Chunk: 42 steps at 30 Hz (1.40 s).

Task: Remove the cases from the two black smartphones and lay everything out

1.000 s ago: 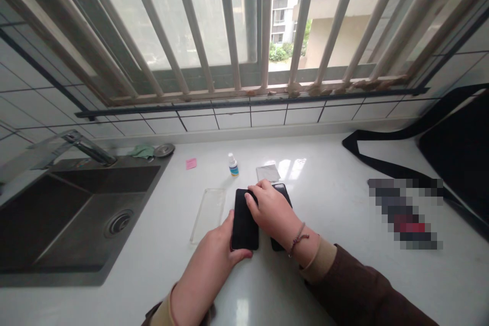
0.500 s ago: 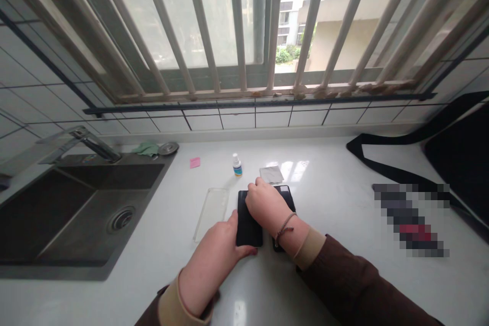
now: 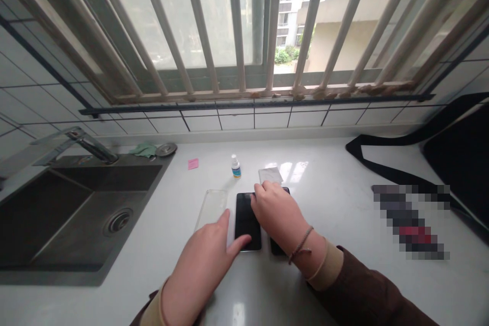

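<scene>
A black smartphone [image 3: 244, 221] lies flat on the white counter, its dark screen facing up. My left hand [image 3: 208, 252] is beside its lower left edge, fingers and thumb spread, with the thumb over the screen's lower part. At the phone's upper right edge my right hand [image 3: 278, 211] is closed with curled fingers; what they hold, if anything, is hidden. Under that hand lies a second black phone-shaped object [image 3: 278, 248], mostly covered. A clear phone case [image 3: 211, 206] is partly behind my left hand.
A small white spray bottle [image 3: 236, 168], a folded grey cloth [image 3: 269, 174] and a pink note [image 3: 193, 164] lie farther back. At left is a sink [image 3: 87, 270] with a faucet [image 3: 91, 145]. A black strap [image 3: 378, 168] and a blurred-out object [image 3: 408, 224] occupy the right.
My right hand has moved slightly right, uncovering more of the phone's screen. My left hand has shifted left and down, its thumb moving from the phone's bottom edge onto the screen.
</scene>
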### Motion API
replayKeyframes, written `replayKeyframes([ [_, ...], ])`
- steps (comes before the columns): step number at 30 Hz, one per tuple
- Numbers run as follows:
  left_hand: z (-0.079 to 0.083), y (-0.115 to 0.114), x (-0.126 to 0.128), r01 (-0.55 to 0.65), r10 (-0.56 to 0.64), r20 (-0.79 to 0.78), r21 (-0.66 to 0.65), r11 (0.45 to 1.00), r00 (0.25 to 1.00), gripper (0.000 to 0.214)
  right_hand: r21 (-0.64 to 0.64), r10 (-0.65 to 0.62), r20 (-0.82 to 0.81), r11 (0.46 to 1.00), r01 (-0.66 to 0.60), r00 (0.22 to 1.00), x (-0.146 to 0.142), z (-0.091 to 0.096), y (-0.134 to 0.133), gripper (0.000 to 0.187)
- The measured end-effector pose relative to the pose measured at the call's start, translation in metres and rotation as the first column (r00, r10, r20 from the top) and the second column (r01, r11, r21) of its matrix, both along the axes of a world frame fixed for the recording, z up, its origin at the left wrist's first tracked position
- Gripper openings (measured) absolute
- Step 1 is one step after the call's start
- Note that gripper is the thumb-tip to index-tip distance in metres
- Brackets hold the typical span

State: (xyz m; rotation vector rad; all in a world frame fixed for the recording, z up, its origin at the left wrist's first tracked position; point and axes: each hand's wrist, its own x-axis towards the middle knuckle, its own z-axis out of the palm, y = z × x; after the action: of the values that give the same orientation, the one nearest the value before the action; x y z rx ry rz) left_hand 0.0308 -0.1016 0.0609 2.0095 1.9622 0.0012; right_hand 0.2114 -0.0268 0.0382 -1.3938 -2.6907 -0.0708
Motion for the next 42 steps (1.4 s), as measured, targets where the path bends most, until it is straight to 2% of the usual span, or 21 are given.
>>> replayKeyframes([
  [1, 0.003, 0.001, -0.003, -0.027, 0.032, -0.096, 0.055, 0.998, 0.995, 0.061, -0.004, -0.125, -0.038, 0.992, 0.124, 0.991, 0.006, 0.002, -0.005, 0.029],
  [3, 0.007, 0.005, -0.01, -0.022, 0.072, -0.27, 0.185, 0.982, 0.96, 0.06, -0.041, -0.374, -0.074, 0.927, 0.372, 0.925, 0.016, 0.001, -0.014, 0.032],
  [4, 0.008, 0.008, -0.013, -0.006, 0.077, -0.333, 0.207, 0.978, 0.94, 0.062, -0.059, -0.45, -0.066, 0.893, 0.447, 0.891, 0.02, -0.002, -0.018, 0.04],
  [6, 0.007, 0.014, -0.016, 0.002, 0.078, -0.394, 0.199, 0.98, 0.916, 0.068, -0.088, -0.512, -0.031, 0.857, 0.508, 0.859, 0.025, -0.009, -0.025, 0.054],
  [9, 0.0, 0.022, -0.017, -0.011, 0.066, -0.412, 0.134, 0.991, 0.909, 0.07, -0.116, -0.534, -0.008, 0.84, 0.53, 0.845, 0.026, -0.018, -0.033, 0.061],
  [12, -0.008, 0.025, -0.014, -0.016, 0.048, -0.399, 0.081, 0.997, 0.916, 0.066, -0.143, -0.542, 0.003, 0.832, 0.537, 0.84, 0.024, -0.018, -0.034, 0.065],
  [18, -0.016, 0.029, -0.012, -0.038, 0.07, -0.389, 0.091, 0.995, 0.919, 0.067, -0.167, -0.536, 0.012, 0.831, 0.53, 0.844, 0.022, -0.014, -0.031, 0.075],
  [24, -0.006, 0.033, -0.009, -0.035, 0.03, -0.393, -0.005, 0.999, 0.919, 0.068, -0.196, -0.55, 0.005, 0.818, 0.54, 0.835, 0.019, -0.014, -0.032, 0.078],
  [27, 0.008, 0.036, -0.011, 0.014, -0.001, -0.379, 0.032, 0.999, 0.926, 0.071, -0.165, -0.561, -0.058, 0.821, 0.547, 0.826, 0.02, -0.012, -0.031, 0.079],
  [29, 0.019, 0.038, -0.011, 0.092, -0.063, -0.236, 0.111, 0.99, 0.97, 0.07, -0.138, -0.538, -0.173, 0.842, 0.521, 0.825, 0.022, -0.008, -0.031, 0.078],
  [31, 0.029, 0.04, -0.008, 0.107, -0.119, 0.061, 0.173, 0.979, 0.991, 0.062, -0.125, -0.472, -0.343, 0.88, 0.458, 0.812, 0.023, -0.005, -0.032, 0.075],
  [32, 0.031, 0.041, -0.004, 0.088, -0.125, 0.22, 0.172, 0.981, 0.967, 0.058, -0.123, -0.428, -0.431, 0.9, 0.418, 0.794, 0.023, -0.004, -0.033, 0.073],
  [33, 0.032, 0.042, 0.001, 0.092, -0.135, 0.385, 0.129, 0.987, 0.913, 0.056, -0.124, -0.384, -0.51, 0.919, 0.375, 0.77, 0.022, -0.003, -0.034, 0.069],
  [34, 0.03, 0.043, 0.006, 0.144, -0.146, 0.562, 0.048, 0.988, 0.814, 0.055, -0.127, -0.346, -0.574, 0.933, 0.337, 0.742, 0.022, -0.003, -0.036, 0.065],
  [35, 0.026, 0.043, 0.012, 0.198, -0.097, 0.731, -0.053, 0.979, 0.676, 0.056, -0.13, -0.317, -0.623, 0.943, 0.305, 0.716, 0.021, -0.004, -0.037, 0.061],
  [36, 0.02, 0.043, 0.017, 0.223, 0.014, 0.848, -0.154, 0.963, 0.529, 0.058, -0.132, -0.296, -0.656, 0.951, 0.281, 0.695, 0.02, -0.005, -0.038, 0.058],
  [37, 0.012, 0.043, 0.023, 0.209, 0.138, 0.904, -0.239, 0.948, 0.405, 0.062, -0.13, -0.279, -0.677, 0.956, 0.263, 0.681, 0.019, -0.007, -0.039, 0.057],
  [39, -0.004, 0.044, 0.031, 0.136, 0.286, 0.93, -0.322, 0.937, 0.231, 0.066, -0.112, -0.238, -0.702, 0.968, 0.225, 0.672, 0.019, -0.011, -0.039, 0.057],
  [42, -0.022, 0.048, 0.035, -0.041, 0.334, 0.942, -0.332, 0.942, 0.047, 0.061, -0.141, -0.185, -0.764, 0.983, 0.12, 0.618, 0.02, -0.015, -0.037, 0.053],
])
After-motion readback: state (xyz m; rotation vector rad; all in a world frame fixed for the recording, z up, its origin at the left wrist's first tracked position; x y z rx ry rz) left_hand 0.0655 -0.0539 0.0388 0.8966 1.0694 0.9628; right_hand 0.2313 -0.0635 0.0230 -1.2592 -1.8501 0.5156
